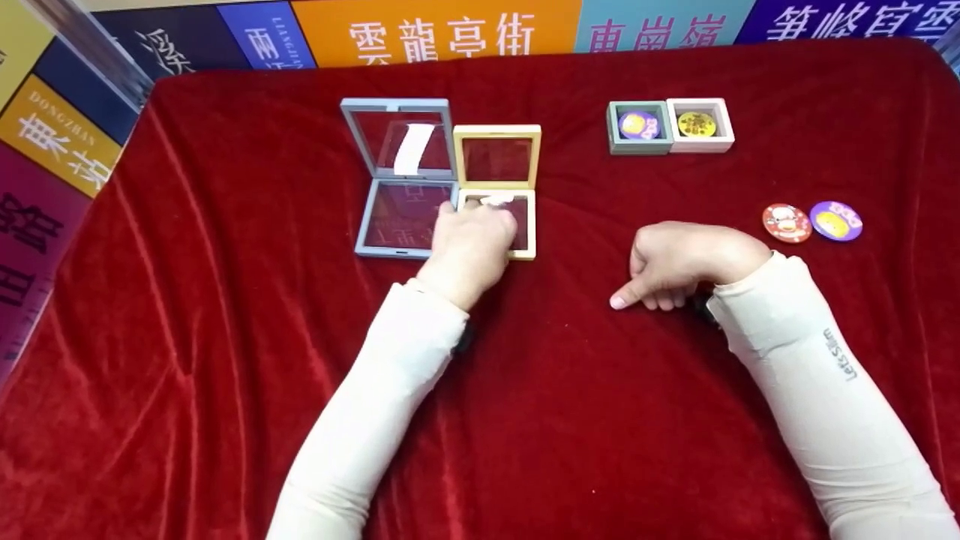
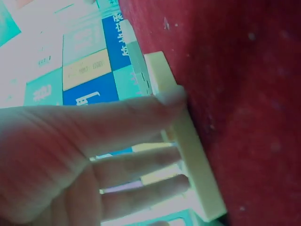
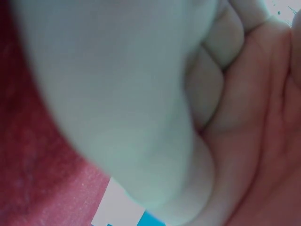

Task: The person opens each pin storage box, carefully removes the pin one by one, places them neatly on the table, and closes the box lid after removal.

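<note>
My left hand [image 1: 476, 240] reaches down onto the lower half of a pale yellow hinged display frame [image 1: 534, 225]. In the left wrist view, its thumb [image 2: 136, 113] lies across the yellow edge bar, and straight, spread fingers [image 2: 146, 193] meet the frame behind it. A small white patch shows on the clear film beside the fingers. Close on the left, a larger blue-grey frame [image 1: 361, 225] stands with its lid raised. My right hand [image 1: 690, 259] is low over the cloth, holding nothing; its fingers [image 3: 207, 84] fold in to the palm while the thumb points out.
At the back right, a green box [image 1: 637, 148] and a pink-white box [image 1: 701, 145] stand side by side, each with a round badge inside. A red badge [image 1: 787, 223] and a purple badge [image 1: 836, 220] lie beyond the right wrist. Red velvet [image 1: 562, 420] covers the table in loose folds.
</note>
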Motion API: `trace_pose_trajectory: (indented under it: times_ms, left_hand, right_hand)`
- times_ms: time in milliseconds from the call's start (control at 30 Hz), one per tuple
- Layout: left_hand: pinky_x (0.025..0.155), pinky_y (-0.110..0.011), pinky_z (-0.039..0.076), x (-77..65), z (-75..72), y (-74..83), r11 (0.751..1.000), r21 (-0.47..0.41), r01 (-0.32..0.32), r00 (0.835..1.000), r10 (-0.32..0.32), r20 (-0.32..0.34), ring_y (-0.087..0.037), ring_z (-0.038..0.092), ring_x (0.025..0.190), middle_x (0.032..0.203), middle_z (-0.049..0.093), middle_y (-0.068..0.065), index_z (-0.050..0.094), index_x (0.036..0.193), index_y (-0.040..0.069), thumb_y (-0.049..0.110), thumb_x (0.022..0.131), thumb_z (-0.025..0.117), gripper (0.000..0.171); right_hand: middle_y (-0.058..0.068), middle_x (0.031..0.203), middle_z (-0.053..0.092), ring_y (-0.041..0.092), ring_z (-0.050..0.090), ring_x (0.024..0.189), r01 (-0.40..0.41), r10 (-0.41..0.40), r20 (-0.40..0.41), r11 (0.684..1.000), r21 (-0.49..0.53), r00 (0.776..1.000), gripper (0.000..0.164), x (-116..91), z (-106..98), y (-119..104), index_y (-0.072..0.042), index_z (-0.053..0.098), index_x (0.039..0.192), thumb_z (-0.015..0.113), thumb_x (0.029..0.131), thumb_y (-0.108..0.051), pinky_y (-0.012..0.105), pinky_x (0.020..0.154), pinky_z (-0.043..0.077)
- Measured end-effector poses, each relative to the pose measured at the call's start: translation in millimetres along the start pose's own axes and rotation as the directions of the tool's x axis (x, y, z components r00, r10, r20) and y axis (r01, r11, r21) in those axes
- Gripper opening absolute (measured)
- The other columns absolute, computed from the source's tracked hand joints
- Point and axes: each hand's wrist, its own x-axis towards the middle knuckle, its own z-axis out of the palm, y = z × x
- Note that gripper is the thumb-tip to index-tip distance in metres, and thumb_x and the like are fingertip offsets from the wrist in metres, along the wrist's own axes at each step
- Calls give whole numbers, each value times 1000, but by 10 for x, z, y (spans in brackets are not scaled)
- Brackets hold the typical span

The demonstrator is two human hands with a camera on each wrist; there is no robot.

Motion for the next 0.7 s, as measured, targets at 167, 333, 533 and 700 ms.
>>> trace_pose_trajectory:
  times_ms: [167,333,533,700]
  left_hand:
    - [102,-49,37,-110,-78,171,994,109,-20,997,11,79,-31,46,126,136,52,-14,49,135,9,34,82,71,62]
    - [107,-47,34,-260,-115,459,972,173,-158,980,134,145,-33,31,138,149,35,-16,31,146,12,63,74,67,96]
    - [116,-46,26,-359,-39,701,944,98,-316,898,264,352,-29,14,148,160,14,-14,24,151,26,66,69,70,102]
    - [111,-43,36,-338,35,741,960,70,-272,861,210,463,-31,11,149,161,7,-14,17,152,34,56,67,78,107]
  right_hand:
    - [-6,47,60,10,59,44,-6,6,-3,1000,-10,1000,47,-10,-12,-17,-6,68,61,71,78,-50,27,46,48]
    - [-5,47,59,10,58,44,11,-11,3,1000,-15,1000,48,-16,-22,-15,-6,68,62,71,78,-50,28,46,47]
    - [-5,47,60,11,60,45,10,-10,5,1000,-26,1000,46,2,-21,-1,-6,69,62,71,79,-49,28,47,49]
    - [-5,48,61,11,60,45,7,-7,9,1000,-19,1000,46,6,-8,6,-6,68,63,71,79,-49,28,48,50]
